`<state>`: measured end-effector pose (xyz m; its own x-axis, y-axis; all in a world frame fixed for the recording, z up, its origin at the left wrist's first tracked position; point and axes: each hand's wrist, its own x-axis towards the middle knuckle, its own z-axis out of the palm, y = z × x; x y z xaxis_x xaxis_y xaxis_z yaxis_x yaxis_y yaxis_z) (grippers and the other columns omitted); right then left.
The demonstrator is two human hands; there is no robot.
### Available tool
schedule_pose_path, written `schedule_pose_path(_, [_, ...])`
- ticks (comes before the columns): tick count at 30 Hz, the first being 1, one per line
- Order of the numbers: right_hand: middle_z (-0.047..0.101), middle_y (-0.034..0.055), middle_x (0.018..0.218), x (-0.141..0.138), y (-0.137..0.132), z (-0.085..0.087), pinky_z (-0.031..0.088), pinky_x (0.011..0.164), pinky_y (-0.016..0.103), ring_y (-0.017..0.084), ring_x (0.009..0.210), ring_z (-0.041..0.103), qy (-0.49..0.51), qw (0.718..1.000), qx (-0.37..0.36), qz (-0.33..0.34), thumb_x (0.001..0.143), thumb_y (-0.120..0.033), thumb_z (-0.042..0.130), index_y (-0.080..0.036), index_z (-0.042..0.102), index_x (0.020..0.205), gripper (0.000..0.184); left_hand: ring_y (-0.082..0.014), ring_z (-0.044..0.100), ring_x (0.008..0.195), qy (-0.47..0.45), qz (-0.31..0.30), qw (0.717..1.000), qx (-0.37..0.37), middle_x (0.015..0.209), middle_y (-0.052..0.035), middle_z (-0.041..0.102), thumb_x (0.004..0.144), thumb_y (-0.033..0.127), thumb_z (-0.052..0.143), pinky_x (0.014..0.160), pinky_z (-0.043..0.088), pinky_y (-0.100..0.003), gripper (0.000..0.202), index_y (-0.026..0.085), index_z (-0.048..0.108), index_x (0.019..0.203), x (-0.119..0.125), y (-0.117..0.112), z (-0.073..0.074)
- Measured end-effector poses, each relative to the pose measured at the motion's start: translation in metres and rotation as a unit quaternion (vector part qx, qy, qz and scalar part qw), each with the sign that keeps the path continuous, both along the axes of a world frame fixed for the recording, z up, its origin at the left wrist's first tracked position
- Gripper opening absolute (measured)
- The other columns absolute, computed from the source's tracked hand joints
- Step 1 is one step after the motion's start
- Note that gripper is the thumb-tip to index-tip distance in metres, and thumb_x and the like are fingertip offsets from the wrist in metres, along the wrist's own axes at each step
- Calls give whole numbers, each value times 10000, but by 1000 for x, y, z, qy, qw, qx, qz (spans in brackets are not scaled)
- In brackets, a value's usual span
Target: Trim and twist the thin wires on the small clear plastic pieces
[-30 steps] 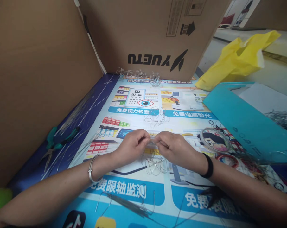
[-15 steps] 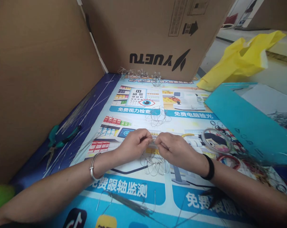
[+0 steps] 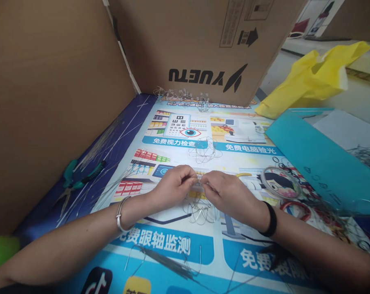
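My left hand (image 3: 179, 183) and my right hand (image 3: 223, 188) meet fingertip to fingertip over the printed sheet (image 3: 160, 163). Both are pinched closed on the upper end of a looped wire piece (image 3: 202, 211), whose thin silvery loops hang below the fingers. The fingers hide the exact spot they grip. Just beyond my hands lies another looped wire piece (image 3: 205, 149). Closer to me rests a bundle of straight wires (image 3: 169, 262), with a few bent wires beside it.
Pliers with teal handles (image 3: 77, 181) lie at left near long loose wires (image 3: 96, 147). Cardboard (image 3: 185, 45) walls the back and left. At right are a roll of clear tape (image 3: 279, 182), a red ring (image 3: 296, 210), a teal box (image 3: 319, 163) and a yellow bag (image 3: 313, 79).
My hands keep the same pinch, fingertips together, with only slight finger movement. The whole view has shifted a little.
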<state>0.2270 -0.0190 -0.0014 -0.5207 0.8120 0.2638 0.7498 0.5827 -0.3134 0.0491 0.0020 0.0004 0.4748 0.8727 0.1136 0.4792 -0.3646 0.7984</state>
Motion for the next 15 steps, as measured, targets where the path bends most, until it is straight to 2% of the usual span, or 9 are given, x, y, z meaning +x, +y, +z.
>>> schedule_pose_path(6, [597, 42, 698, 3, 2, -4, 377, 587, 259, 142, 639, 544, -27, 998, 57, 31, 846, -139, 407, -147, 555, 751, 175, -104, 490, 638, 7, -8, 1000, 20, 669, 7, 557, 778, 142, 446, 591, 371, -236, 122, 157, 522, 682, -1, 0, 0])
schedule_pose_path(15, [581, 36, 675, 2, 6, 0, 369, 577, 255, 140, 618, 535, -52, 997, 26, 45, 857, -133, 382, -147, 543, 723, 211, -107, 501, 653, 4, -9, 1000, 30, 680, 4, 571, 768, 121, 452, 603, 377, -240, 117, 159, 535, 695, 1, 1, -3])
